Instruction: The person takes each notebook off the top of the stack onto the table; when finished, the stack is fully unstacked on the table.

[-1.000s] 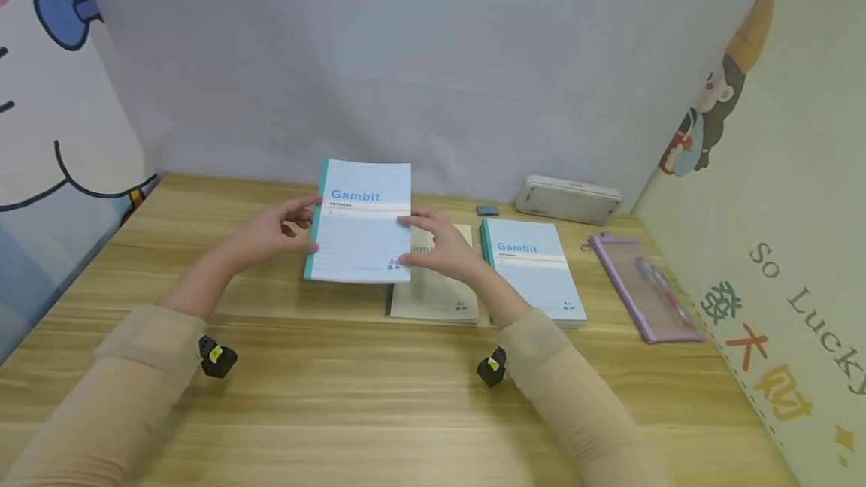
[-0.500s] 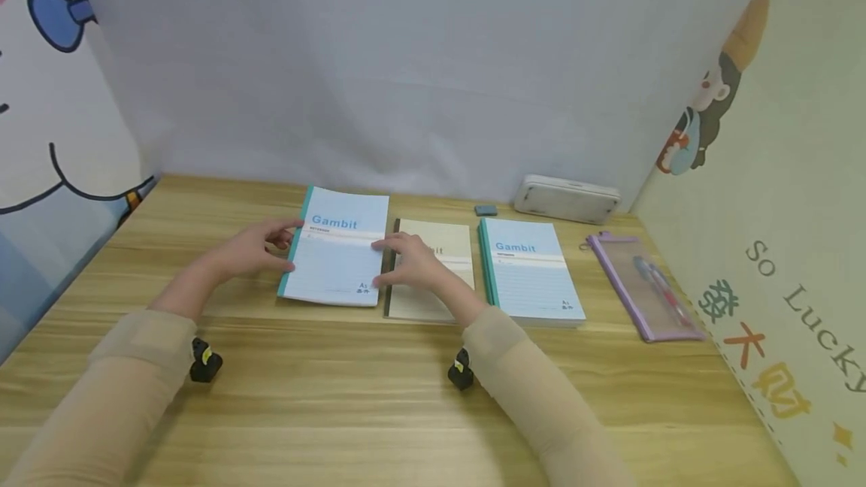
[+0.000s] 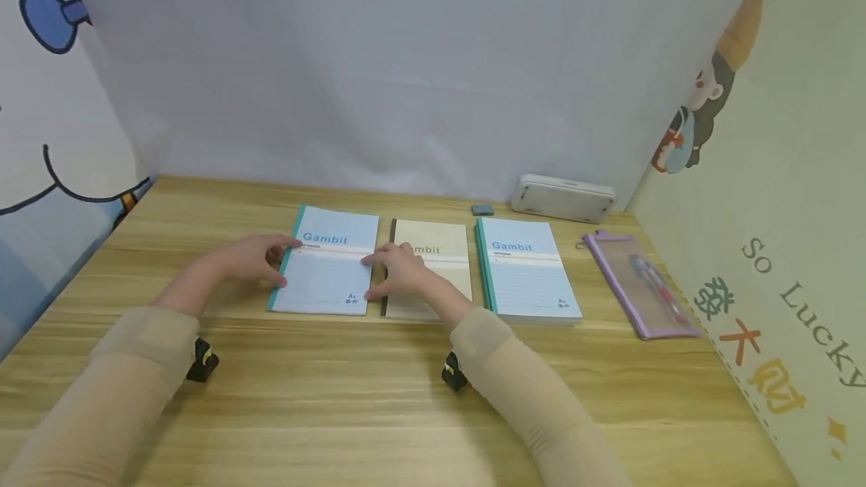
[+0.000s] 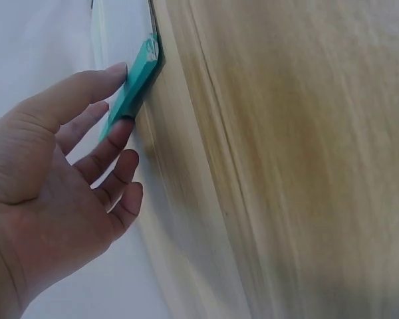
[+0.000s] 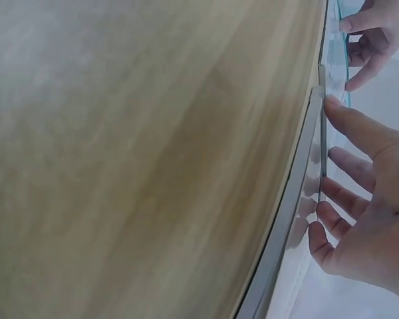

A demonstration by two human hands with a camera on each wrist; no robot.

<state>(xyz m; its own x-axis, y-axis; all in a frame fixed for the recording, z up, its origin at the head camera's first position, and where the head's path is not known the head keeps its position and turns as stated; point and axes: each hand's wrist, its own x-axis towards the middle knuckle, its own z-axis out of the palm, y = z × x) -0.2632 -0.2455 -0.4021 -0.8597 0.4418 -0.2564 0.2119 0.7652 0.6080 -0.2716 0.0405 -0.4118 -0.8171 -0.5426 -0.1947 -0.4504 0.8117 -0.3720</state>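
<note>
A pale blue Gambit notebook [image 3: 328,269] with a teal spine lies flat at the left of a row, close over or on the table. My left hand [image 3: 250,261] holds its spine edge; in the left wrist view, thumb and fingers meet the teal spine [image 4: 134,83]. On the opposite edge, my right hand [image 3: 401,270] grips with thumb and index finger, while its other fingers hover over a beige notebook [image 3: 433,235]. That beige one, dark-spined, is partly hidden by the right hand. Farther right sits a stack of blue notebooks [image 3: 531,269].
Behind the row are a small grey-blue eraser [image 3: 482,210] and a whitish case [image 3: 563,198]. A purple-edged mesh pouch [image 3: 636,288] with pens inside lies by the right wall. The wooden table [image 3: 325,397] runs back to a white cloth.
Both hands have brought the blue notebook down and left, from above the beige notebook to beside it. More of the beige cover shows now.
</note>
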